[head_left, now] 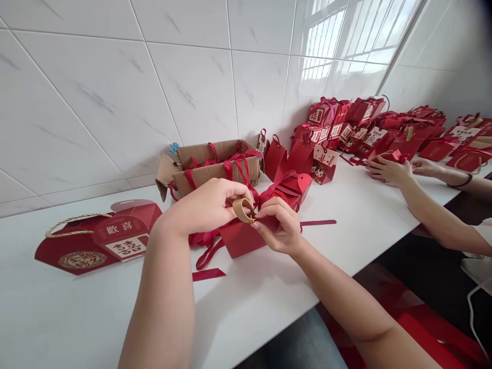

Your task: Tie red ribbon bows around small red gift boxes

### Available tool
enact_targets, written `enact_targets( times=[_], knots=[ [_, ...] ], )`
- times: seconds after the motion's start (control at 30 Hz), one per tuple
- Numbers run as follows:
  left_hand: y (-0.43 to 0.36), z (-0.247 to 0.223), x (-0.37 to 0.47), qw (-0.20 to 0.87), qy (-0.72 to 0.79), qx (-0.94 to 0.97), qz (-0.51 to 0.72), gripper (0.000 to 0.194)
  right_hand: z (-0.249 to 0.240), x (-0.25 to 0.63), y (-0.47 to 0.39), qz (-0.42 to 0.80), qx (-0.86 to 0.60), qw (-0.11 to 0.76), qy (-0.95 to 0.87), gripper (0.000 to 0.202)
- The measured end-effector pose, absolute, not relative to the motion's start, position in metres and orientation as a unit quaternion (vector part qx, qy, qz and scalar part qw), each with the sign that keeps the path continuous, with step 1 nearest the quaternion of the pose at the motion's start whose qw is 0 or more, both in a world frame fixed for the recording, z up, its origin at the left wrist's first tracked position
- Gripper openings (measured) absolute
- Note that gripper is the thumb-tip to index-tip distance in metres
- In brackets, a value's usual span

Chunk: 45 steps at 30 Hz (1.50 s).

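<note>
My left hand (221,202) and my right hand (280,224) meet above the white table, both closed on a gold-tan loop (242,210). The loop stands at the top of a red box (244,238), and small gold beads show at its lower end, by my right fingertips. Part of the box is hidden behind my hands. Dark red ribbons (207,256) lie to its left, and one ribbon end (319,223) sticks out to the right.
Behind my hands stands an open cardboard box (215,171) of red ribbons. A red box with a rope handle (92,241) sits at left. Small red gift boxes (325,118) are stacked along the wall. At right, another person's hands (390,169) hold a red box.
</note>
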<state>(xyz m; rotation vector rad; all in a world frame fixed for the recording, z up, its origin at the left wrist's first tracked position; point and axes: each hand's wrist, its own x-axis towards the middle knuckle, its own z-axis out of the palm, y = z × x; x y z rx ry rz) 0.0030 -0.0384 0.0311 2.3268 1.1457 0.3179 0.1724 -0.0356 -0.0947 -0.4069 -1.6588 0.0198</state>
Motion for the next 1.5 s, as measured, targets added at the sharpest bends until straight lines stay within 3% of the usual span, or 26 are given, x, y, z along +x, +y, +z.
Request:
enact_targets(
  times=[0.53, 0.8, 0.93, 1.1, 1.5],
  knots=[
    [-0.042, 0.033, 0.001, 0.261, 0.445, 0.853, 0.078, 0.019, -0.099, 0.172, -0.03, -0.052, -0.214, 0.682, -0.698, 0.012],
    [-0.033, 0.027, 0.001, 0.271, 0.452, 0.846, 0.085, 0.021, -0.092, 0.173, -0.031, 0.056, -0.286, 0.634, -0.716, 0.018],
    [-0.032, 0.026, 0.0, 0.286, 0.448, 0.842, 0.095, 0.022, -0.093, 0.173, -0.031, 0.059, -0.268, 0.634, -0.723, 0.01],
    [-0.031, 0.025, 0.0, 0.29, 0.441, 0.844, 0.097, 0.025, -0.095, 0.172, -0.031, 0.057, -0.268, 0.635, -0.722, 0.017],
    [-0.032, 0.028, 0.0, 0.286, 0.443, 0.845, 0.091, 0.024, -0.095, 0.168, -0.035, 0.023, -0.261, 0.65, -0.713, 0.002]
  ],
)
